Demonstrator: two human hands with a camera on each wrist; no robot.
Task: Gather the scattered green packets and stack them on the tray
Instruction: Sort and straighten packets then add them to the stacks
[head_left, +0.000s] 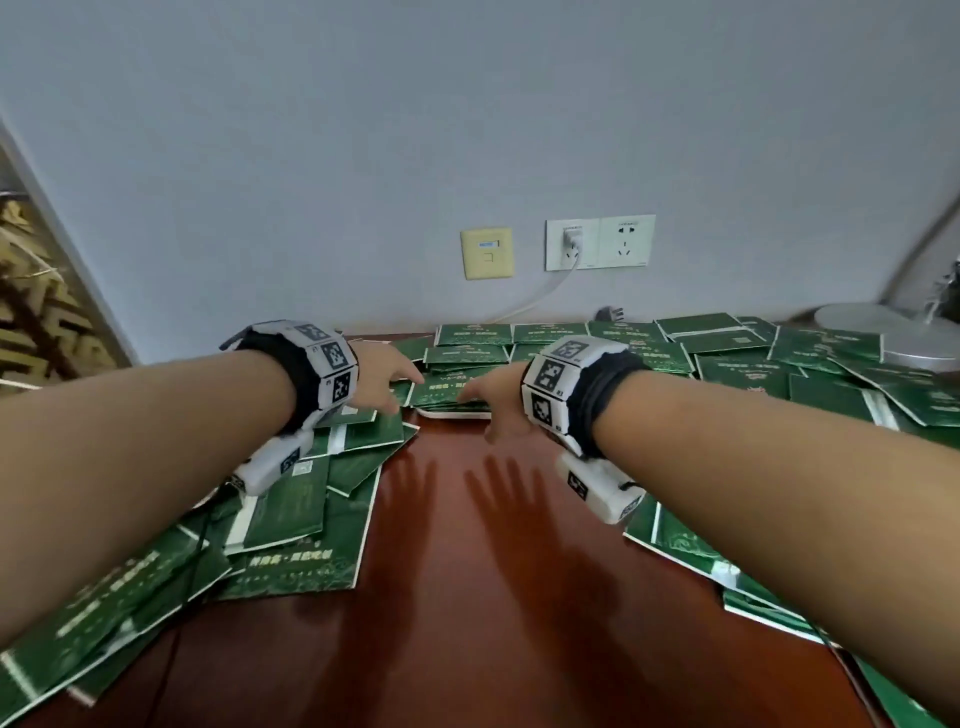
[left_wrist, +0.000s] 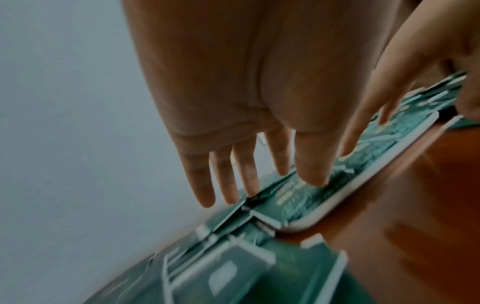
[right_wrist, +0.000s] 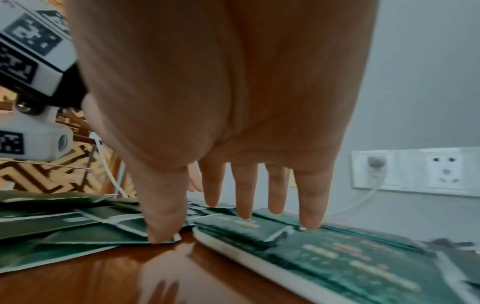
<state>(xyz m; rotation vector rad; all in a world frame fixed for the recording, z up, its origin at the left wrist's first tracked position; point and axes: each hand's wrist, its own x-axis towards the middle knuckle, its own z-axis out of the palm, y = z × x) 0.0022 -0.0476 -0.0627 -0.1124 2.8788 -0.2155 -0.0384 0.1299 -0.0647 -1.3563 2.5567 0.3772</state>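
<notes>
White tray (head_left: 453, 414), one; two hands (head_left: 387, 379) above.

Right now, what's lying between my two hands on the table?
In the head view, the white tray with green packets stacked on it lies between the left hand and right hand; nearer you, bare wooden table.

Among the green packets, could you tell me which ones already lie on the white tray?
The short stack between the left hand and right hand; it alone sits on the tray.

Reddish-brown table (head_left: 467, 597), wall sockets (head_left: 600, 243), perhaps a lamp base (head_left: 883, 332)
</notes>
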